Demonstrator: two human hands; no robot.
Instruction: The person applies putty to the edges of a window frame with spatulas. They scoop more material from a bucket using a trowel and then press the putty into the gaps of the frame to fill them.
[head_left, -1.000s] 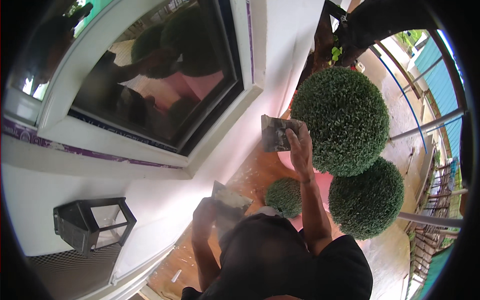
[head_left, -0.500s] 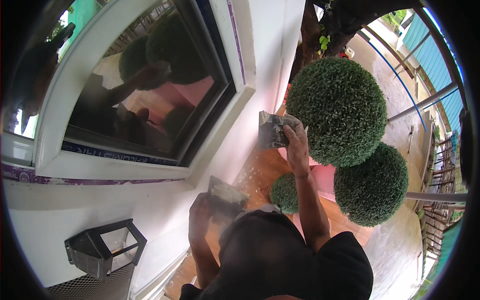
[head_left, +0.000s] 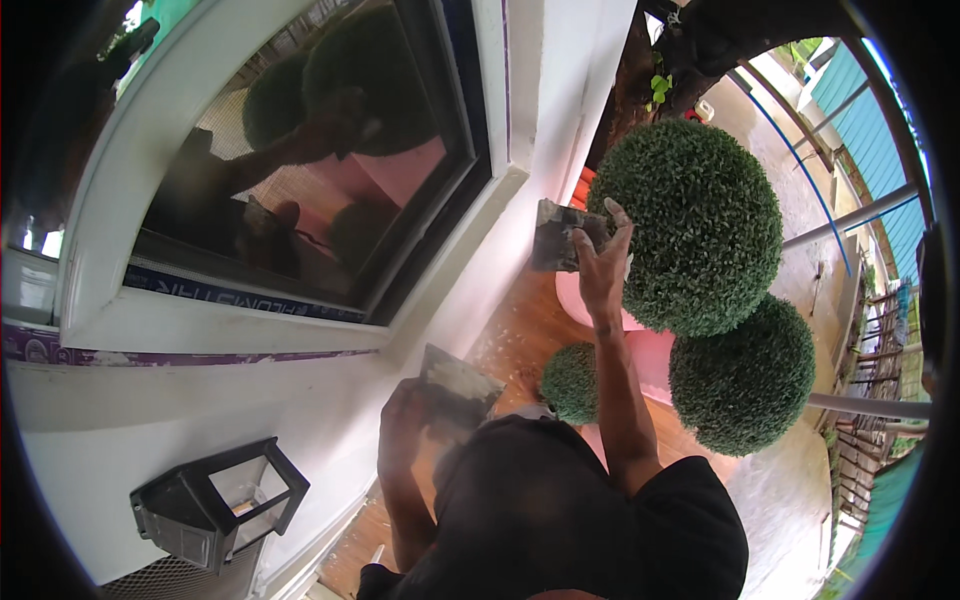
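Note:
My right hand [head_left: 604, 268] holds a broad, dark putty knife [head_left: 556, 238] smeared with pale filler. Its thumb and some fingers press on the blade, while one whitened finger sticks up. The blade's far edge is close to the white wall [head_left: 510, 245] beyond the window corner; whether it touches is unclear. Lower down, my left hand [head_left: 400, 428] is closed around a second putty knife [head_left: 462, 385], its wide blade carrying a pale layer of filler. Blur hides part of that hand and the handle.
A window with dark glass [head_left: 330, 180] and a white frame fills the upper left. Below it a black wall lantern [head_left: 215, 505] juts out. To the right stand round topiary bushes [head_left: 690, 225] beside pink planters [head_left: 648, 362]. Brown wood-look flooring [head_left: 520, 335] has pale specks on it.
My right hand and its putty knife have moved slightly up and to the right, and one finger has lifted off the blade. The left hand stays nearly in place.

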